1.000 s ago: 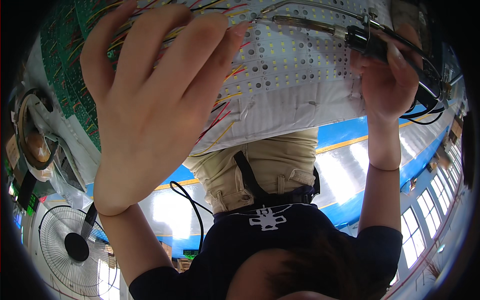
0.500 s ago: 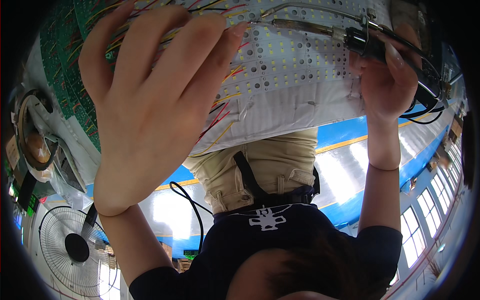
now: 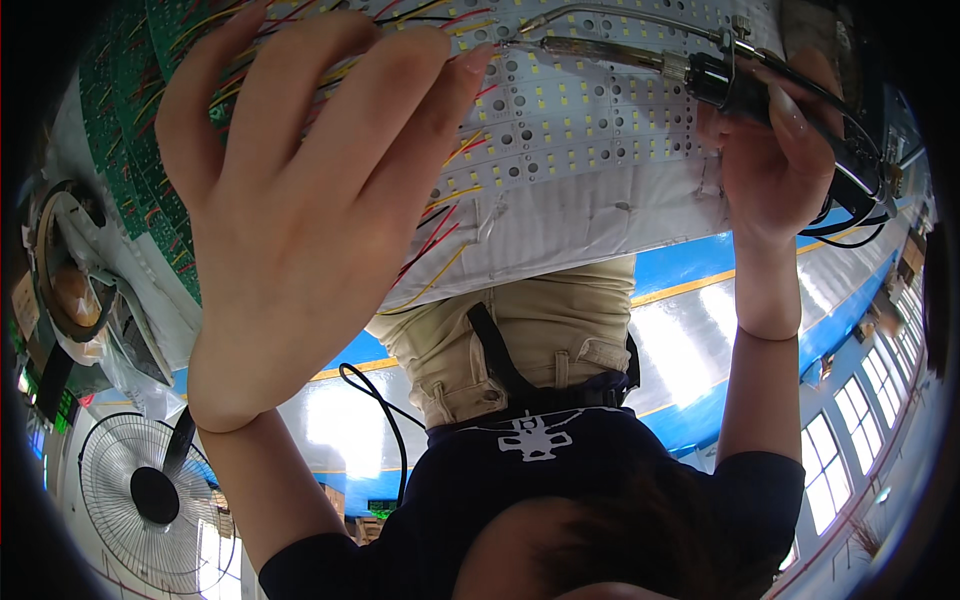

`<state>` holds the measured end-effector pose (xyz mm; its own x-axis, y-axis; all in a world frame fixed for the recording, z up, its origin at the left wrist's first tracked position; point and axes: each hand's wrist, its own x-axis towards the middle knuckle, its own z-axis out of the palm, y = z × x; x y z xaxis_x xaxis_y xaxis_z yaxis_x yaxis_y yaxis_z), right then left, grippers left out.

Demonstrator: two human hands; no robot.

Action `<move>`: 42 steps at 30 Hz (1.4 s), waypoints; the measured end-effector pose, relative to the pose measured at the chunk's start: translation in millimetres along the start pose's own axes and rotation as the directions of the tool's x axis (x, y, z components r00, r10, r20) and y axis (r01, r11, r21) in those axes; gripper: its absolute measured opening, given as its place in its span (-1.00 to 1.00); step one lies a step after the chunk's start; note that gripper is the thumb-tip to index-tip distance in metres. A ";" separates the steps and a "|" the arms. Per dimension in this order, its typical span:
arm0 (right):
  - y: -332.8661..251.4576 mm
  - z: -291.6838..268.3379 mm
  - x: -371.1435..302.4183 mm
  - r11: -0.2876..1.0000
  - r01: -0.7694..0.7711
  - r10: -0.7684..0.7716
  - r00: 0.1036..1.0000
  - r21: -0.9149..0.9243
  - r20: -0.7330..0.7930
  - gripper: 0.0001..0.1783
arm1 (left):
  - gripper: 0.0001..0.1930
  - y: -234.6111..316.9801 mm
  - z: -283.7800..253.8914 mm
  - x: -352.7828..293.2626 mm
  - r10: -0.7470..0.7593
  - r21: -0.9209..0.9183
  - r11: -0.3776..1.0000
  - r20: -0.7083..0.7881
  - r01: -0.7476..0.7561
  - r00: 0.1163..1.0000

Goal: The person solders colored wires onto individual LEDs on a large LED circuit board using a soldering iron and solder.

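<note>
My left hand (image 3: 300,200) lies flat with its fingers spread on a white LED panel (image 3: 590,130), the fingertips pressing on a bundle of red and yellow wires (image 3: 440,230). My right hand (image 3: 775,150) grips the black handle of a soldering iron (image 3: 720,75) at the panel's right edge. The iron's metal shaft runs left across the panel, and its tip (image 3: 520,42) sits just right of my left fingertips. A black cord leaves the handle to the right.
Green circuit boards (image 3: 120,130) with coloured wires lie left of the panel. A roll of tape (image 3: 65,265) sits at the far left and a standing fan (image 3: 150,490) at the lower left. A black cable (image 3: 385,420) hangs by my beige trousers and dark shirt.
</note>
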<state>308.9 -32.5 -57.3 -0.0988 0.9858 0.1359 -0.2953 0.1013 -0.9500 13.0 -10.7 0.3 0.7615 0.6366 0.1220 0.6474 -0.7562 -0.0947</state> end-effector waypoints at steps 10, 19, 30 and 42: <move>-1.2 4.8 -2.5 0.999 -0.009 0.002 0.990 -0.051 -0.141 -0.71 | -0.67 -0.9 1.3 -0.3 0.011 0.003 1.000 -0.003 -0.011 1.000; -1.6 4.5 2.3 1.000 -0.016 0.016 1.000 -0.002 -0.014 -0.76 | -0.65 -1.2 2.2 -0.9 0.015 0.007 1.000 -0.002 -0.015 1.000; -6.2 13.0 1.2 0.999 -0.036 0.035 0.988 -0.006 -0.150 -0.74 | -0.66 -7.9 5.9 -4.7 -0.002 -0.096 0.995 -0.031 -0.001 1.000; 2.5 11.6 3.3 0.999 -0.046 0.039 0.976 -0.030 -0.214 -0.66 | -0.68 -5.5 1.6 -1.4 -0.050 -0.184 0.982 -0.090 0.032 0.995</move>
<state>296.8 -30.6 -56.0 0.0951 0.9948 0.0360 -0.2620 0.0599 -0.9632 8.5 -7.2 -1.0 0.7223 0.6571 0.2154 0.6547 -0.7501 0.0930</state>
